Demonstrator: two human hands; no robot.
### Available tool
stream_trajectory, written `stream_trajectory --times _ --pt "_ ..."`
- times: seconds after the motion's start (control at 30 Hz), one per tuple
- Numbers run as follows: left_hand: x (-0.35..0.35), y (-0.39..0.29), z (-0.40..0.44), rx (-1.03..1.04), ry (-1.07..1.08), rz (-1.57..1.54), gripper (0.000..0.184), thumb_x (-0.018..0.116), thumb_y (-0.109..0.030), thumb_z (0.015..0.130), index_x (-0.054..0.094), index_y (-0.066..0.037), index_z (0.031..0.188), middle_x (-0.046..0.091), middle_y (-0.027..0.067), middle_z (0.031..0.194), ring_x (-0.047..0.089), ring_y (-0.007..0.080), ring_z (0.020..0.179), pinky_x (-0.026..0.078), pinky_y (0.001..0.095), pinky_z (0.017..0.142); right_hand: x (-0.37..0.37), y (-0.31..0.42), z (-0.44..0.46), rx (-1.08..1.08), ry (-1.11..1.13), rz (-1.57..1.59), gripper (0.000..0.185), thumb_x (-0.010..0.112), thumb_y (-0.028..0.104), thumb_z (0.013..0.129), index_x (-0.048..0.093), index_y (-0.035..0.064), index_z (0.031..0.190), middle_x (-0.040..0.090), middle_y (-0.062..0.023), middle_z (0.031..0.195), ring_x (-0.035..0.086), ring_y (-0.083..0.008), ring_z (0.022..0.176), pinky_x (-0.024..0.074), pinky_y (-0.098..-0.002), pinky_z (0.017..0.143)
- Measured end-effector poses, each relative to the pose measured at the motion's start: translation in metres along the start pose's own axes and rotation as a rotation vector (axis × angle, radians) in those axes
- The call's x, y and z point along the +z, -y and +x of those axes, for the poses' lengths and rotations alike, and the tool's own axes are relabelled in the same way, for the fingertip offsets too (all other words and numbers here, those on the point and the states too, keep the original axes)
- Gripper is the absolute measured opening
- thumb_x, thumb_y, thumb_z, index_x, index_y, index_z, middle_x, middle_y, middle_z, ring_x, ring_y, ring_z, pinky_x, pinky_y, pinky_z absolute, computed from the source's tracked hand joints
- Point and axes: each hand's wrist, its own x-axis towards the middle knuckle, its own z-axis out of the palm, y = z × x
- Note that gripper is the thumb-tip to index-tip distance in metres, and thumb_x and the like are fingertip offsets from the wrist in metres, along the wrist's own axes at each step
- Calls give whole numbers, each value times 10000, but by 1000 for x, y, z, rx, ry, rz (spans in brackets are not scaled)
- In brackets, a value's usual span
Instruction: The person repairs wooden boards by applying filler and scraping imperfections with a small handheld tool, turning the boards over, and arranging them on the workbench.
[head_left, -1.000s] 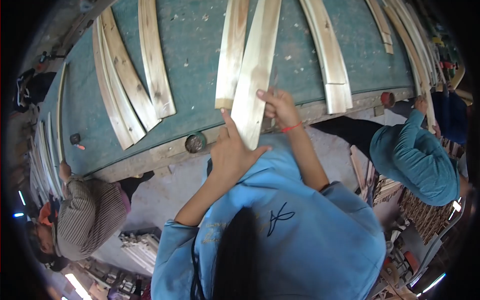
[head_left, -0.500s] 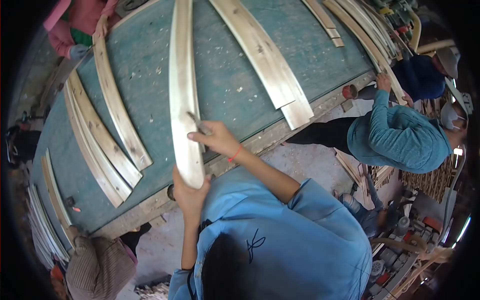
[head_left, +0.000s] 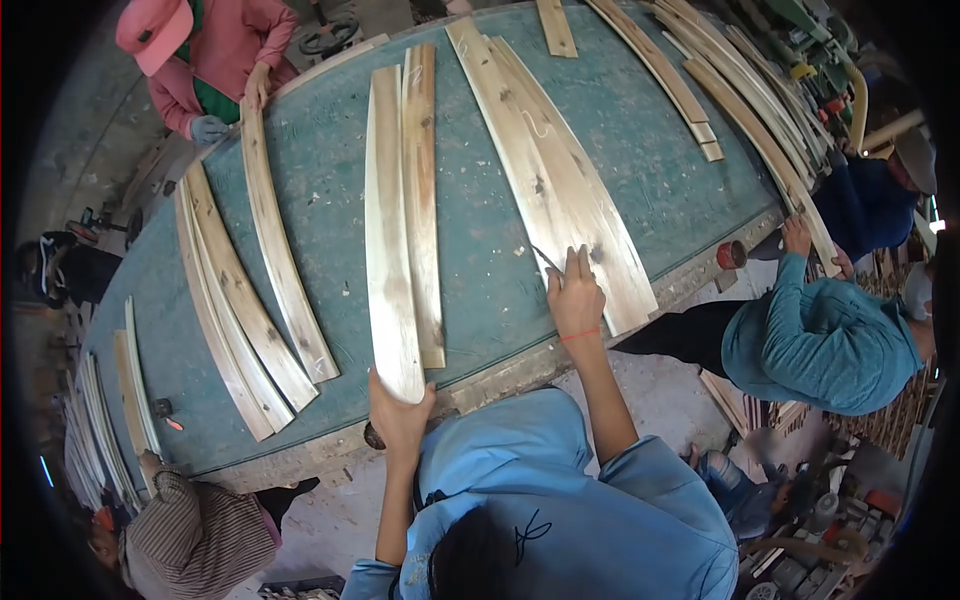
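My left hand (head_left: 400, 415) is wrapped round the near end of a long pale wooden board (head_left: 391, 250), which juts slightly past the table edge. Beside that board lies a narrower brown-streaked board (head_left: 423, 200). Out to the right, my right hand (head_left: 577, 300) is closed on a thin, dark, knife-like tool (head_left: 545, 260). Its tip points away from me, along the left edge of a wide pair of knotty boards (head_left: 570, 200). Whether the fingers touch these boards, I cannot tell. The tool's handle is hidden in the hand.
The green table (head_left: 490, 330) carries several more curved boards (head_left: 285, 260) at left and right. A red can (head_left: 731, 255) stands at its near edge. Co-workers surround the table: a pink sleeve (head_left: 270, 40) far left, a teal sleeve (head_left: 800, 320) right, a striped one (head_left: 180, 520) near left.
My right hand, with the tool, has moved off the pale board and rightward to the wide boards. My left hand still grips the pale board's end. The camera view has shifted.
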Motion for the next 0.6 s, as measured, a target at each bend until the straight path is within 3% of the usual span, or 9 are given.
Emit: stream_trajectory --times 0.03,0.07,0.17,0.4,0.47,0.5,0.53,0.57,0.6 --pt "2 -1 5 -1 -3 0 860 807 -250 612 396 53 1304 577 255 1136 583 385 1046 462 424 896 8 -4 1 51 119 -70 665 710 289 774 452 -78 1266 405 -337 1333 675 -357 759 558 -386 594" --pt "3 -7 13 -11 25 12 856 805 -256 618 393 77 1291 539 275 1161 551 401 1072 451 428 905 9 0 2 51 120 -69 665 710 289 774 452 -78 1266 405 -337 1333 675 -357 759 558 -386 594" --pt "12 -16 34 -40 83 107 855 801 -271 632 388 96 1286 472 291 1190 495 421 1087 431 436 912 29 10 -3 42 322 -109 1016 769 462 668 306 -122 1359 270 -399 1385 679 -350 717 560 -355 600" --pt "17 -23 36 223 23 301 681 745 -261 731 458 71 1252 383 288 1226 364 420 1147 349 512 951 42 21 3 127 390 -119 893 754 331 686 344 -129 1332 415 -403 1268 673 -377 712 564 -383 599" --pt "15 -32 33 269 29 246 641 730 -256 752 474 73 1239 378 288 1231 349 422 1163 342 518 957 28 25 5 75 498 46 850 733 293 678 372 -130 1319 553 -368 1098 674 -377 737 563 -414 624" --pt "13 -37 27 288 62 156 629 723 -260 765 479 74 1240 398 279 1217 377 400 1149 357 500 949 18 28 2 49 494 166 799 753 358 659 483 -141 1222 622 -331 890 680 -359 777 551 -416 639" --pt "13 -39 23 303 96 68 618 717 -263 779 484 75 1241 418 271 1202 406 379 1135 371 482 940 12 29 -4 47 499 167 799 753 358 659 483 -141 1222 622 -331 890 680 -359 777 551 -416 639" --pt "15 -39 20 298 97 71 618 717 -263 779 484 75 1241 418 271 1202 406 379 1135 371 482 940 7 30 -13 56 516 434 739 757 370 673 528 -145 1151 623 -291 796 682 -334 768 543 -412 637" --pt "19 -37 19 187 207 -157 591 686 -280 816 482 77 1242 455 254 1191 452 351 1117 400 457 923 1 32 -20 67 527 700 688 761 382 686 574 -150 1080 624 -252 701 685 -309 760 535 -407 636"
